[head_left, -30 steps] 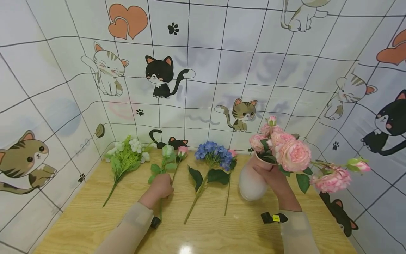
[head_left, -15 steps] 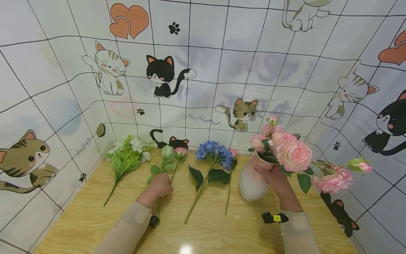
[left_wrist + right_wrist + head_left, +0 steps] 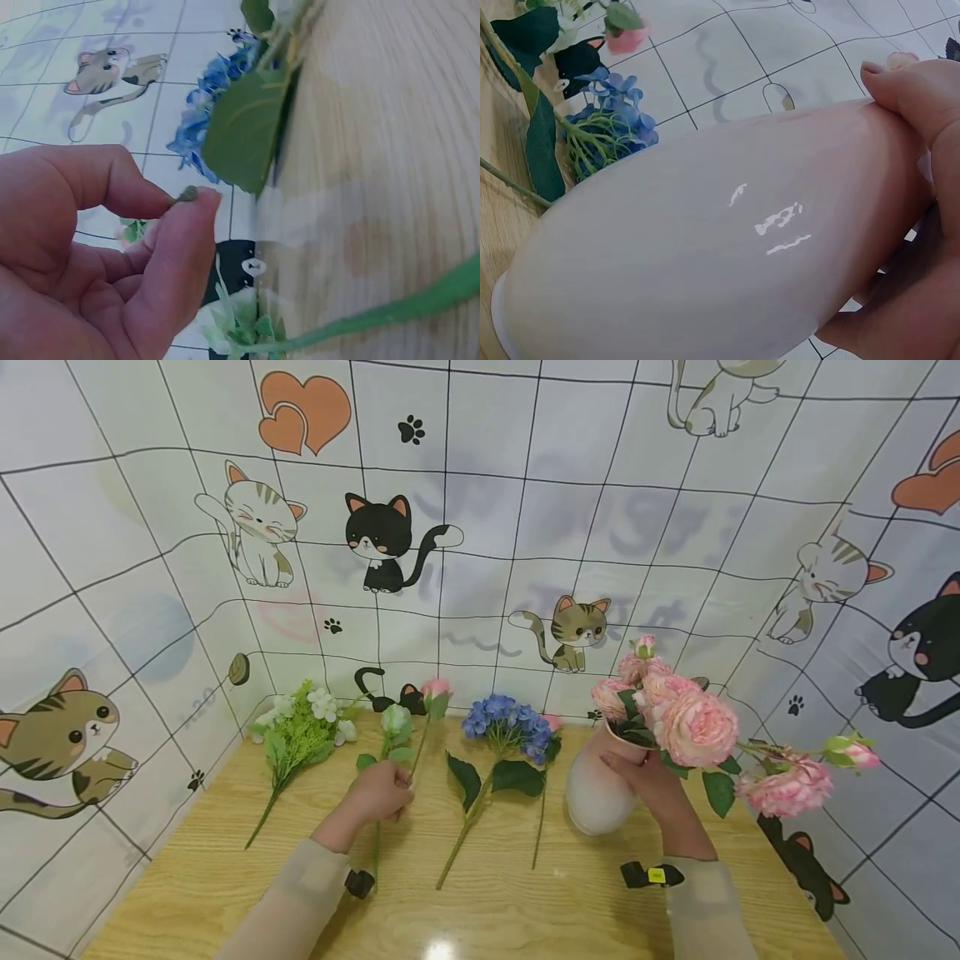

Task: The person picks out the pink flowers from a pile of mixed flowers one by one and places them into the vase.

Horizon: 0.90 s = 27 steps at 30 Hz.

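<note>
Between thumb and finger, my left hand (image 3: pixel 375 793) pinches the thin stem of a pink rosebud (image 3: pixel 436 692). The stem's cut end (image 3: pixel 187 194) pokes out between the fingertips in the left wrist view. Right beside this hand, a pale green-white rose (image 3: pixel 396 720) lies on the table, its stem partly behind the hand. My right hand (image 3: pixel 658 789) grips the neck of a white and pink vase (image 3: pixel 598 787), which leans to the right. Full pink roses (image 3: pixel 697 720) fill the vase's mouth and spill over its right side.
On the wooden table (image 3: pixel 480 927), a blue hydrangea (image 3: pixel 506 727) lies in the middle with a second pink bud (image 3: pixel 551 722) partly behind it. A white-flowered green spray (image 3: pixel 303 727) lies at the left. Cat-patterned cloth (image 3: pixel 480 527) walls off the back and sides.
My left hand has lifted the pink rosebud off the table, its head rising toward the back cloth. The right hand and the vase have stayed in place.
</note>
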Tool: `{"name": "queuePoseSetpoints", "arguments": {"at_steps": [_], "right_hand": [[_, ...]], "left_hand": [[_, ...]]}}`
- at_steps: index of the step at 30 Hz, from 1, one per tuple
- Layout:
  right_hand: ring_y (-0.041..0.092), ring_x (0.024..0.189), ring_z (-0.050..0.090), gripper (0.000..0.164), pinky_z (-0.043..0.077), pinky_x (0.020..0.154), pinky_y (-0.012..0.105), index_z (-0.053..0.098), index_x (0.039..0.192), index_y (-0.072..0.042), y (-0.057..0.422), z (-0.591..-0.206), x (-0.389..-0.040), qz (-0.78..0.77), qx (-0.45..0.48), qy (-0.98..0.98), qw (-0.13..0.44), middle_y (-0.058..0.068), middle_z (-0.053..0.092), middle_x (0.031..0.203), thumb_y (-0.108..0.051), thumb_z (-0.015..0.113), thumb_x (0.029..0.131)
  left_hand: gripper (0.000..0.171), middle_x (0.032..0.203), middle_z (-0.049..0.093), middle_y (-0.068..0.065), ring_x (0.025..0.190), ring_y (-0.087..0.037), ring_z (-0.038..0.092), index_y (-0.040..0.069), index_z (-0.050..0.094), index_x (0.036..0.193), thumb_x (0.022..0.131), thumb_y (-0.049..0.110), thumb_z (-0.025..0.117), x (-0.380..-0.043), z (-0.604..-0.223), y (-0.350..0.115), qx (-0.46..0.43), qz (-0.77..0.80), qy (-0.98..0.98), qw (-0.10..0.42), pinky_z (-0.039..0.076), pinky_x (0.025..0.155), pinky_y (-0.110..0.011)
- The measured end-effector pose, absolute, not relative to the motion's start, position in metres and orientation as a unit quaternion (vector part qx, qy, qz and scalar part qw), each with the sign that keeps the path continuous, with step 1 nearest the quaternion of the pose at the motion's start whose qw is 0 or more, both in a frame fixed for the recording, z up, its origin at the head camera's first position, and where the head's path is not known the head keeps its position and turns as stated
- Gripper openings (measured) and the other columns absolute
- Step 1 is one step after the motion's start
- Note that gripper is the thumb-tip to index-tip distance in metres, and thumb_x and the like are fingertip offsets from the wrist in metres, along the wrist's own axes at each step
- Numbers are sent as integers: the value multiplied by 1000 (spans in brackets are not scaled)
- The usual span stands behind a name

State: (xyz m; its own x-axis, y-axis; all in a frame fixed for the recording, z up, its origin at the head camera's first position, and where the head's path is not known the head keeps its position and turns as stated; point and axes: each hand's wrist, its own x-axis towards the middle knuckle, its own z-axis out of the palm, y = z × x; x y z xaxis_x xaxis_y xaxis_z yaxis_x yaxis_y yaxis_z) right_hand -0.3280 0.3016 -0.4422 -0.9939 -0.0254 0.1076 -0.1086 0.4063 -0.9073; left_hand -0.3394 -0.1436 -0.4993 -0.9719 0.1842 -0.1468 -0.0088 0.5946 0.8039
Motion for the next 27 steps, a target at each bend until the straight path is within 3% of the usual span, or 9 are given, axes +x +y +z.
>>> {"name": "queuePoseSetpoints", "arguments": {"at_steps": [4, 7, 10, 13, 15, 19, 24, 27], "right_hand": [[39, 154, 32, 90, 34, 123, 64, 8, 168, -10, 303, -442, -327, 542, 39, -838, 35, 21, 24, 170, -30, 66, 102], [38, 154, 30, 90, 34, 124, 60, 7, 168, -10, 305, -443, -327, 544, 41, -838, 28, 21, 22, 171, -30, 65, 102], [35, 154, 28, 89, 40, 121, 41, 7, 168, -13, 309, -445, -330, 558, 60, -827, 25, 17, 20, 171, -27, 65, 102], [31, 154, 24, 86, 41, 107, 16, 9, 168, -21, 314, -446, -330, 574, 85, -814, 26, 10, 16, 171, -23, 66, 102], [29, 153, 23, 85, 41, 99, 8, 12, 166, -27, 317, -447, -330, 582, 103, -806, 31, 7, 16, 170, -20, 67, 102], [21, 150, 25, 83, 45, 98, 8, 20, 164, -32, 320, -447, -328, 597, 129, -791, 42, 3, 19, 167, -12, 69, 100], [6, 145, 27, 84, 47, 99, 10, 23, 164, -35, 323, -443, -324, 610, 141, -779, 34, -12, 23, 161, -9, 70, 99], [1, 136, 38, 77, 49, 96, 12, 31, 159, -34, 326, -437, -319, 589, 137, -796, 29, -16, 33, 153, -10, 71, 98]], "left_hand": [[3, 78, 55, -4, 58, -16, 60, 4, 62, 96, 93, 3, 63, -336, -493, -139, 48, 472, 876, 86, 53, 56, -28], [18, 90, 62, -8, 65, -19, 68, -1, 65, 109, 91, 2, 61, -333, -487, -134, 46, 497, 863, 73, 60, 60, -32], [17, 93, 62, -10, 66, -20, 69, 0, 64, 109, 93, 1, 60, -330, -482, -130, 44, 517, 852, 61, 63, 62, -36], [15, 93, 63, -10, 66, -20, 69, 2, 63, 109, 94, 2, 61, -327, -476, -127, 45, 528, 847, 47, 64, 64, -41], [15, 93, 63, -10, 65, -20, 69, 1, 63, 110, 95, 3, 62, -324, -471, -125, 47, 532, 844, 38, 64, 66, -45], [15, 94, 63, -11, 65, -20, 67, 2, 61, 110, 95, 3, 62, -320, -464, -122, 52, 541, 839, 22, 64, 68, -49], [16, 97, 62, -11, 66, -20, 67, 5, 62, 110, 94, 1, 63, -316, -459, -120, 58, 550, 833, 5, 63, 64, -40], [18, 98, 62, -11, 68, -20, 67, 5, 63, 111, 94, 1, 64, -314, -456, -120, 59, 554, 831, 1, 62, 62, -35]]}}
